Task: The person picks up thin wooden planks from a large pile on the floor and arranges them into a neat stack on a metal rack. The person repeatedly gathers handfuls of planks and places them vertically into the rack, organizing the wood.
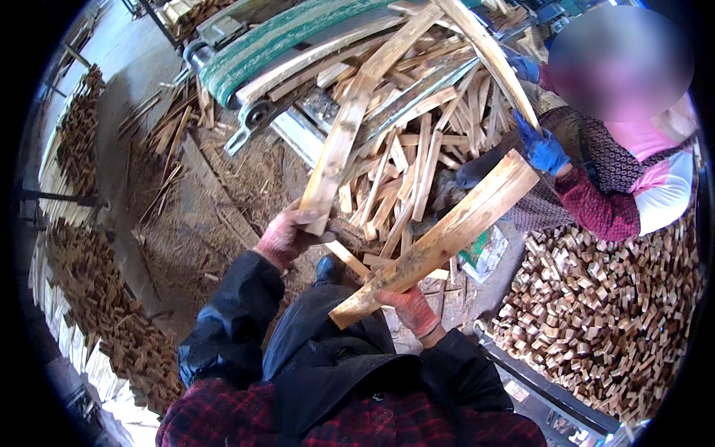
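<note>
My left hand (287,237), in a reddish work glove, is closed round the near end of a long wooden board (348,119). That board slants up and away toward the belt machine. In my right hand (414,309), gloved alike, is a shorter, wider wooden plank (447,231), gripped near its lower end and tilted up to the right. Its face shows dark stains. Both pieces are held above the wood heap, apart from each other. Fingers under each piece are partly hidden.
Across from me a co-worker in blue gloves (545,149) holds another long strip (488,59). A green conveyor belt (298,48) runs at the back. Loose sticks (424,160) are heaped in the middle. Stacked cut blocks (596,313) stand right, more stacks (104,298) left.
</note>
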The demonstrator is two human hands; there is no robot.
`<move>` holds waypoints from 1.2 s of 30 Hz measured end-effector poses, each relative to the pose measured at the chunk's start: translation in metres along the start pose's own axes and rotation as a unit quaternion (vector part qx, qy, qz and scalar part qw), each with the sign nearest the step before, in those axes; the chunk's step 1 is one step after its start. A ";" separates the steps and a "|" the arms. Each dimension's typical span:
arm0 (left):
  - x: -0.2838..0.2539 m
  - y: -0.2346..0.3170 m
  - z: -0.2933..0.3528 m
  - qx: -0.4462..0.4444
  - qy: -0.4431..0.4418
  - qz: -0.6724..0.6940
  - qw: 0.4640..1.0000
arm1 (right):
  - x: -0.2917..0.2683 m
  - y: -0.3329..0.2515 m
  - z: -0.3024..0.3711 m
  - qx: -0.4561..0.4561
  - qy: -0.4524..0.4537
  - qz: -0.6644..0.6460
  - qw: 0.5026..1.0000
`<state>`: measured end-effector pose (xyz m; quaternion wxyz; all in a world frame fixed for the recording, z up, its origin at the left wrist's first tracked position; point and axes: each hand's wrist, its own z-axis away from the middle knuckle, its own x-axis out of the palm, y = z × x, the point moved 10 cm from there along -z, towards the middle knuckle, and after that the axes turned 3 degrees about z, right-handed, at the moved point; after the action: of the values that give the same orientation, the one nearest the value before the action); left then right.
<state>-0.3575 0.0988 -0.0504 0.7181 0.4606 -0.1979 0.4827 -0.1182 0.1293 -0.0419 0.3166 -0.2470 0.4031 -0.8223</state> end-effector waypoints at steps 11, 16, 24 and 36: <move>0.009 -0.034 0.012 0.042 -0.019 0.000 0.999 | -0.005 0.027 0.029 0.009 0.013 -0.160 0.987; 0.000 -0.083 0.069 0.025 0.001 0.007 1.000 | -0.020 0.039 0.055 -0.007 0.037 -0.190 0.981; 0.005 -0.171 0.164 -0.009 0.020 -0.063 0.998 | -0.029 0.028 0.052 -0.015 0.038 -0.271 0.962; 0.095 -0.172 0.186 0.181 -0.174 -0.620 0.743 | -0.016 0.048 0.057 -0.036 0.047 -0.313 0.948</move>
<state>-0.1336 -0.0304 0.0304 0.7153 0.6789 0.1010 -0.1310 -0.0542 0.0895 -0.0520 0.0150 -0.3331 0.3495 -0.8756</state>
